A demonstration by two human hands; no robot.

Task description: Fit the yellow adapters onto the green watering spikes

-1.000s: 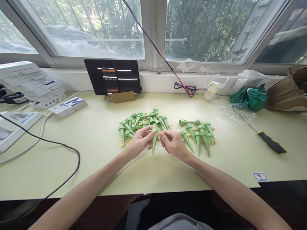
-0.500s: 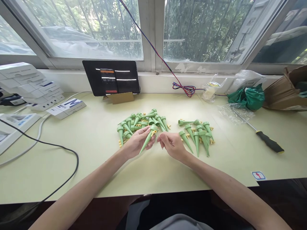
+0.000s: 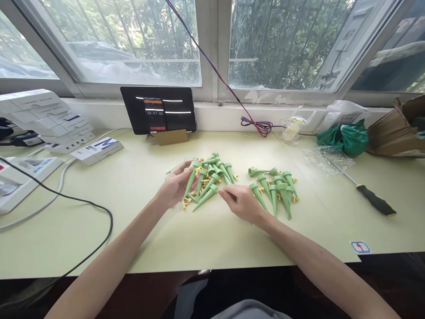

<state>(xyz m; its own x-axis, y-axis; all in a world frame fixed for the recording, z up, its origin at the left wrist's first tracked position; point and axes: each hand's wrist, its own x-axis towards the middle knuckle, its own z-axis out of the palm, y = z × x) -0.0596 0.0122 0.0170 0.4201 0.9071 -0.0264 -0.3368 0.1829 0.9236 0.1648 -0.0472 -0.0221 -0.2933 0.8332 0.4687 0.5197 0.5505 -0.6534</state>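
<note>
At the left edge of a pile of green watering spikes (image 3: 221, 170), my left hand (image 3: 171, 188) is closed on one watering spike (image 3: 190, 180). Its ribbed cap is up, its tip points down, and a small yellow valve shows by the cap. Loose yellow valves (image 3: 187, 201) lie among the pile, and another spike (image 3: 205, 198) lies in front of it. My right hand (image 3: 241, 201) is curled between the two groups, thumb and fingers together; whatever they hold, if anything, is hidden. Just right of it is a second group of spikes (image 3: 274, 190), several with yellow valves.
A tablet (image 3: 175, 106) showing a timer leans at the back. White boxes (image 3: 63, 117), a power strip (image 3: 29, 177) and a black cable (image 3: 83, 204) are at left. A screwdriver (image 3: 375, 199), a green bag (image 3: 345, 137) and a cardboard box (image 3: 395, 130) are at right.
My left hand has moved left with a spike, now held more upright, uncovering spikes and yellow valves in the pile. My right hand stays nearly in place, still curled.
</note>
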